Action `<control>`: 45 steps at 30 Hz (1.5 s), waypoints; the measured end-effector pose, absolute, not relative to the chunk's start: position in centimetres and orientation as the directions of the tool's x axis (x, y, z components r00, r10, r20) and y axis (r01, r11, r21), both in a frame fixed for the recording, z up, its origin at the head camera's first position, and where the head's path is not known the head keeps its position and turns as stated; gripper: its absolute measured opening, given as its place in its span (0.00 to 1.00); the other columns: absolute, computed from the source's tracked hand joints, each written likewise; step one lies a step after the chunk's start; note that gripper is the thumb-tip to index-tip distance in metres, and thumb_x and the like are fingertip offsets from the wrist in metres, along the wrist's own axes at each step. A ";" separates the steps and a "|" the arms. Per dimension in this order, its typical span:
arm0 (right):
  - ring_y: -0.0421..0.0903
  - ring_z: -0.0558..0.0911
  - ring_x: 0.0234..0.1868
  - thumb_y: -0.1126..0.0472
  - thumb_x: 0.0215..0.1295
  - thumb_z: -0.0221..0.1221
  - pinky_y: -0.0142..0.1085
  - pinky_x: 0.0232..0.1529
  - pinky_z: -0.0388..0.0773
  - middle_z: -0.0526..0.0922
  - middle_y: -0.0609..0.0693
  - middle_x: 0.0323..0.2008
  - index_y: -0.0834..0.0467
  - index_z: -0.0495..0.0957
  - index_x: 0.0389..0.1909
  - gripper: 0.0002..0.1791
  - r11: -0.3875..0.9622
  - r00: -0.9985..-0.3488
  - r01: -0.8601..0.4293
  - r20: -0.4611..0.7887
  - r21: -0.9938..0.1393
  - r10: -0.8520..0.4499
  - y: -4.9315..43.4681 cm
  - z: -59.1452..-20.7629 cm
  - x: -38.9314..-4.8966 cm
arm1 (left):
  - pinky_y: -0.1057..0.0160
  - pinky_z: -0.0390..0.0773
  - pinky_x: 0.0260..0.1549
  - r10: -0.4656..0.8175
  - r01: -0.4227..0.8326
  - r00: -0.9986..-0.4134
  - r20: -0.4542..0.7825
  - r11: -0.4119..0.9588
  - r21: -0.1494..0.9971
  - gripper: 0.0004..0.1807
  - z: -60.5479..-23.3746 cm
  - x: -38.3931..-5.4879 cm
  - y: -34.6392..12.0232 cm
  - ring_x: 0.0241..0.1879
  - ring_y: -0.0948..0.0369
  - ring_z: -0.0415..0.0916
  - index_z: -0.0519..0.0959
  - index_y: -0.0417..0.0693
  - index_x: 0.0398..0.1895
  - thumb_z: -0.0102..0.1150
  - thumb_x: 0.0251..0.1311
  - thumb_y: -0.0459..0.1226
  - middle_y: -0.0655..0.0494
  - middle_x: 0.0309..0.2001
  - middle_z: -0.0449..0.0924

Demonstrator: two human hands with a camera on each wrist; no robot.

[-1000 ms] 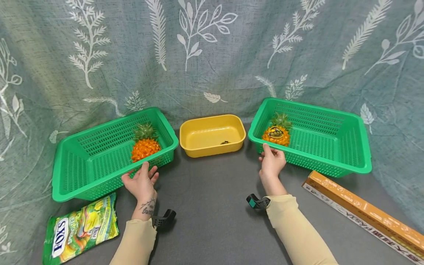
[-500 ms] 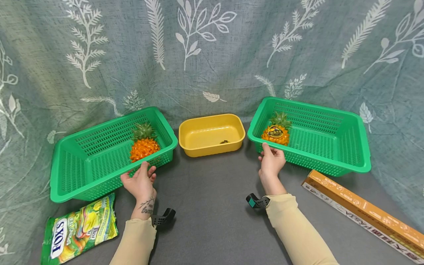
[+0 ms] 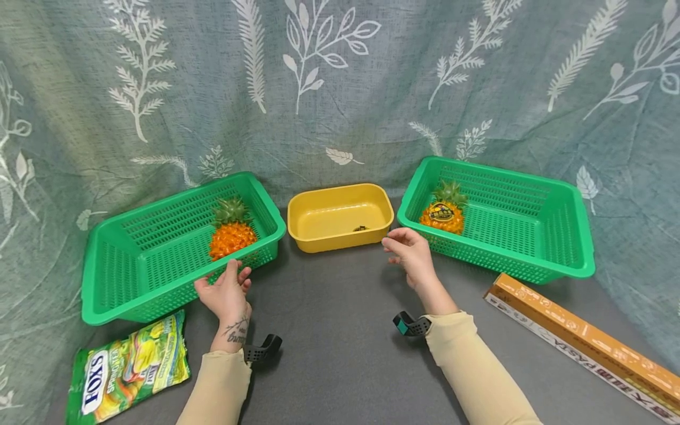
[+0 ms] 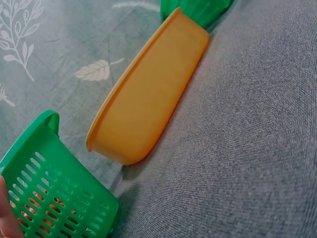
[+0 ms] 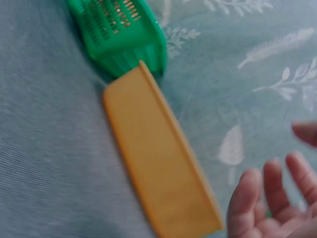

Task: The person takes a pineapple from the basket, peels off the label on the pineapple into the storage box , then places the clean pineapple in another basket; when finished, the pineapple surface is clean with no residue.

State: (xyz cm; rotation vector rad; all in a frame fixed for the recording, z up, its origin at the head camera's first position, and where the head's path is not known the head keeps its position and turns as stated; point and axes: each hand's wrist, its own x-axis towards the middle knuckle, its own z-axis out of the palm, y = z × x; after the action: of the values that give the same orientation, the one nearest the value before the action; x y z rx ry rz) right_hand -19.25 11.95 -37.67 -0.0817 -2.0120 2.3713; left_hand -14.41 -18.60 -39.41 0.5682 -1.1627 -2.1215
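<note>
My left hand [image 3: 225,293] holds the near rim of the left green basket [image 3: 133,301], its thumb up at the rim. In the left wrist view only a fingertip [image 4: 9,210] shows beside that basket. A toy-like orange pineapple [image 3: 232,239] with green leaves lies inside it. My right hand [image 3: 417,260] is off the right green basket [image 3: 510,252], between it and the yellow bin [image 3: 340,241], with fingers loosely bent and nothing in them. In the right wrist view the fingers are spread apart. A second pineapple [image 3: 443,218], with a dark label, lies in the right basket.
A small dark item [image 3: 360,228] lies in the yellow bin. A green FOX'S candy bag [image 3: 130,369] lies in front of the left basket. A long orange pasta box [image 3: 579,342] lies at the right. A leaf-patterned curtain [image 3: 340,88] hangs behind the grey tabletop [image 3: 340,336].
My right hand has let go of the right basket's rim and moved left, toward the yellow bin. The left hand stays at the left basket's rim.
</note>
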 end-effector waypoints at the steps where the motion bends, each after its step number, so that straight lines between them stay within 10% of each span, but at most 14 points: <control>1: 0.35 0.78 0.27 0.69 0.57 0.60 0.29 0.26 0.76 0.78 0.40 0.26 0.52 0.74 0.31 0.08 -0.146 -0.999 -0.039 0.035 -0.989 0.029 12.1 -37.3 -19.2 | 0.70 0.73 0.12 -0.711 0.329 -0.701 -0.063 -0.401 0.855 0.24 -39.5 -14.4 -18.6 0.15 0.65 0.77 0.54 0.48 0.44 0.61 0.56 0.33 0.53 0.26 0.79; 10: 0.42 0.74 0.41 0.73 0.54 0.61 0.32 0.44 0.71 0.75 0.42 0.35 0.57 0.70 0.50 0.22 0.017 -0.937 -0.322 0.321 -0.947 0.137 15.0 -32.5 -21.6 | 0.70 0.73 0.12 -0.709 0.340 -0.703 -0.051 -0.399 0.851 0.23 -39.6 -14.4 -18.5 0.15 0.64 0.77 0.54 0.48 0.44 0.61 0.56 0.33 0.54 0.25 0.79; 31: 0.54 0.59 0.67 0.58 0.57 0.61 0.46 0.65 0.60 0.51 0.57 0.70 0.57 0.50 0.69 0.41 0.184 -0.935 0.207 -0.139 -0.961 0.326 21.0 -28.7 -27.7 | 0.67 0.74 0.12 -0.731 0.389 -0.682 0.014 -0.346 0.854 0.28 -43.3 -16.5 -20.3 0.16 0.62 0.78 0.56 0.48 0.44 0.67 0.51 0.38 0.51 0.28 0.81; 45: 0.58 0.63 0.61 0.55 0.56 0.62 0.48 0.60 0.66 0.58 0.64 0.65 0.64 0.55 0.67 0.41 0.478 -0.914 0.406 -0.348 -0.779 0.210 21.2 -31.4 -27.9 | 0.67 0.74 0.12 -0.728 0.386 -0.685 0.011 -0.350 0.854 0.28 -43.1 -16.3 -20.2 0.16 0.62 0.78 0.55 0.49 0.43 0.66 0.52 0.38 0.51 0.28 0.81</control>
State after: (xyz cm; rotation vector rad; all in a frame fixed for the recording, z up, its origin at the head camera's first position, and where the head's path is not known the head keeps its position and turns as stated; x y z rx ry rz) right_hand -27.89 21.24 -31.41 -0.6069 -2.8726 1.6082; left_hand -16.34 -20.24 -43.12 0.4919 -1.1703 -2.0720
